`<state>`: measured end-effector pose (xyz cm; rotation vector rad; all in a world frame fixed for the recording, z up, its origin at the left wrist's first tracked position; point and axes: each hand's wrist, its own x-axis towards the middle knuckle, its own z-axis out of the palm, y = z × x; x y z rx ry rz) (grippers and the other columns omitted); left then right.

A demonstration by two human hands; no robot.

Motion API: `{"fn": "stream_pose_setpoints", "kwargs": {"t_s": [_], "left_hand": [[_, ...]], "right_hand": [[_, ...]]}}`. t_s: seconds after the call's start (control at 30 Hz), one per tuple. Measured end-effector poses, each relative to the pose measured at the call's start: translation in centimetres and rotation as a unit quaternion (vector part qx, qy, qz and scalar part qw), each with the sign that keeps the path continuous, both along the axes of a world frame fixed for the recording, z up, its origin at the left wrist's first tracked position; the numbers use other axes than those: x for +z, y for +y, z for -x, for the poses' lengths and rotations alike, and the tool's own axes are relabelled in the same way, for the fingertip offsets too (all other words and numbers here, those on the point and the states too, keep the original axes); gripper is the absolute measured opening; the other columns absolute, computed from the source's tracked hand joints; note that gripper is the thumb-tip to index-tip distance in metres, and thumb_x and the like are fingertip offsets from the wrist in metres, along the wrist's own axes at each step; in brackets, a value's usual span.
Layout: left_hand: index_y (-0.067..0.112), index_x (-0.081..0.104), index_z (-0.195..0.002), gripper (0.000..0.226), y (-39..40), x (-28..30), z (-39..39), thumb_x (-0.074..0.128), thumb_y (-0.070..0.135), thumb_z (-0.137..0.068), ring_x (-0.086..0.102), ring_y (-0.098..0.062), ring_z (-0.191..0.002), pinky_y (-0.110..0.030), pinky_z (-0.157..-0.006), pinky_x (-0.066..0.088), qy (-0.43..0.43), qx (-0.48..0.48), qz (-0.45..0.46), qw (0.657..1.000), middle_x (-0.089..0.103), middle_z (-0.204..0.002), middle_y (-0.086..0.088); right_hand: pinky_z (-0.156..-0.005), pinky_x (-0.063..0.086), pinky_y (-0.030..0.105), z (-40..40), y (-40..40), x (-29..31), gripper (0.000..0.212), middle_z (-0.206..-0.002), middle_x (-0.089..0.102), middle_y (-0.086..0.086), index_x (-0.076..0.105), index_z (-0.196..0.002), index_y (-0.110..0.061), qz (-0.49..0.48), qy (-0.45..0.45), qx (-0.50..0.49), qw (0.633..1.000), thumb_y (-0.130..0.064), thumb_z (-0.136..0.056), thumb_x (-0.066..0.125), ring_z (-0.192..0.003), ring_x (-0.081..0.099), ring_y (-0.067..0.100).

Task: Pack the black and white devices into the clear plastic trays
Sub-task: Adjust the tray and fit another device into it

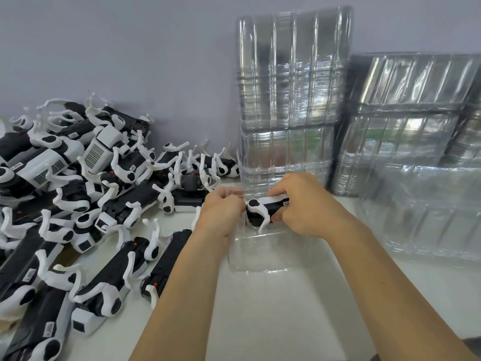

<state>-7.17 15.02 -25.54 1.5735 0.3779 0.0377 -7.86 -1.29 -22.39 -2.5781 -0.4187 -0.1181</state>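
Right hand [302, 204] grips one rigid device [265, 208] by its black body above the near, flimsy clear tray [260, 254], whose rim the left hand [221, 207] pinches; thin white arms look fragile.

Bright, even light; soft shadows. Glare streaks on far clear trays [294, 74]; right stack [421, 152] motion-blurred. Wide-angle bending at edges.

A plain, pale grey-lilac wall [117, 48] fills the frame from nine o'clock round to one o'clock, matte and evenly lit with no hard shadows. Below it a smooth white worktop [286, 308] runs from the centre down to six o'clock, meeting the wall in a straight seam.
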Motion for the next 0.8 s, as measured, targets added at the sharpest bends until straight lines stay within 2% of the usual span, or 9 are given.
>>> {"fn": "stream_pose_setpoints", "kwargs": {"t_s": [0.2, 0.27, 0.33, 0.43, 0.5, 0.57, 0.63, 0.8], "left_hand": [[0.021, 0.069, -0.098, 0.034, -0.09, 0.32, 0.03, 0.055, -0.002, -0.078, 0.065, -0.015, -0.096, -0.034, -0.086, 0.054, 0.010, 0.007, -0.007, 1.000, 0.070, -0.099, 0.002], [0.022, 0.069, -0.100, 0.034, -0.14, 0.40, 0.19, 0.056, 0.000, -0.077, 0.064, -0.014, -0.097, -0.032, -0.081, 0.053, 0.006, 0.005, -0.009, 1.000, 0.070, -0.101, 0.002], [0.024, 0.069, -0.100, 0.031, -0.11, 0.26, 0.26, 0.058, 0.005, -0.079, 0.064, -0.012, -0.093, -0.031, -0.078, 0.053, -0.002, 0.002, -0.013, 1.000, 0.070, -0.099, 0.005], [0.021, 0.065, -0.097, 0.019, -0.01, 0.29, 0.40, 0.063, 0.021, -0.078, 0.062, -0.015, -0.089, -0.037, -0.084, 0.055, 0.012, -0.035, -0.003, 0.999, 0.066, -0.095, 0.005], [0.018, 0.062, -0.099, 0.032, 0.19, 0.32, 0.39, 0.072, 0.033, -0.073, 0.062, -0.017, -0.089, -0.039, -0.082, 0.054, 0.026, -0.073, 0.010, 0.997, 0.064, -0.099, 0.004], [0.023, 0.062, -0.110, 0.043, 0.41, 0.28, 0.36, 0.080, 0.038, -0.074, 0.061, -0.007, -0.092, -0.030, -0.073, 0.049, 0.021, -0.088, -0.021, 0.996, 0.063, -0.103, 0.011], [0.025, 0.059, -0.117, 0.049, 0.56, 0.23, 0.34, 0.083, 0.036, -0.076, 0.059, -0.002, -0.093, -0.027, -0.070, 0.045, 0.010, -0.092, -0.034, 0.995, 0.062, -0.106, 0.013], [0.018, 0.058, -0.118, 0.050, 0.37, 0.19, 0.00, 0.085, 0.026, -0.077, 0.058, 0.001, -0.091, -0.018, -0.068, 0.039, -0.025, -0.084, -0.038, 0.995, 0.061, -0.107, 0.011]], "right_hand": [[-0.070, 0.056, 0.042, 0.04, 0.03, 0.09, 0.017, -0.088, 0.062, 0.007, 0.078, -0.084, -0.022, -0.011, 0.015, -0.002, 1.000, -0.006, -0.076, 0.079, -0.082, 0.060, 0.027], [-0.068, 0.056, 0.042, 0.07, 0.04, 0.12, 0.018, -0.085, 0.062, 0.006, 0.078, -0.081, -0.023, -0.015, 0.015, -0.004, 1.000, -0.006, -0.076, 0.079, -0.079, 0.060, 0.027], [-0.067, 0.056, 0.042, 0.13, 0.03, 0.17, 0.017, -0.083, 0.062, 0.004, 0.078, -0.081, -0.023, -0.025, 0.018, -0.007, 1.000, -0.007, -0.075, 0.080, -0.078, 0.061, 0.027], [-0.067, 0.057, 0.041, 0.17, -0.01, 0.28, 0.016, -0.080, 0.063, 0.000, 0.079, -0.082, -0.023, -0.036, 0.021, -0.014, 0.999, -0.009, -0.074, 0.082, -0.077, 0.062, 0.024], [-0.068, 0.057, 0.042, 0.26, 0.00, 0.40, 0.016, -0.079, 0.063, 0.000, 0.078, -0.081, -0.022, -0.036, 0.023, -0.012, 0.999, -0.009, -0.074, 0.081, -0.076, 0.062, 0.024], [-0.068, 0.057, 0.043, 0.36, 0.00, 0.53, 0.016, -0.079, 0.063, 0.000, 0.078, -0.080, -0.022, -0.034, 0.024, -0.008, 0.999, -0.008, -0.075, 0.080, -0.075, 0.062, 0.023], [-0.067, 0.057, 0.043, 0.39, -0.01, 0.57, 0.017, -0.079, 0.063, 0.001, 0.077, -0.079, -0.023, -0.031, 0.025, -0.006, 0.999, -0.007, -0.075, 0.079, -0.074, 0.062, 0.023], [-0.067, 0.057, 0.043, 0.43, 0.03, 0.56, 0.019, -0.088, 0.061, 0.007, 0.077, -0.078, -0.025, -0.030, 0.038, -0.008, 0.999, -0.006, -0.075, 0.078, -0.075, 0.062, 0.026]]}}
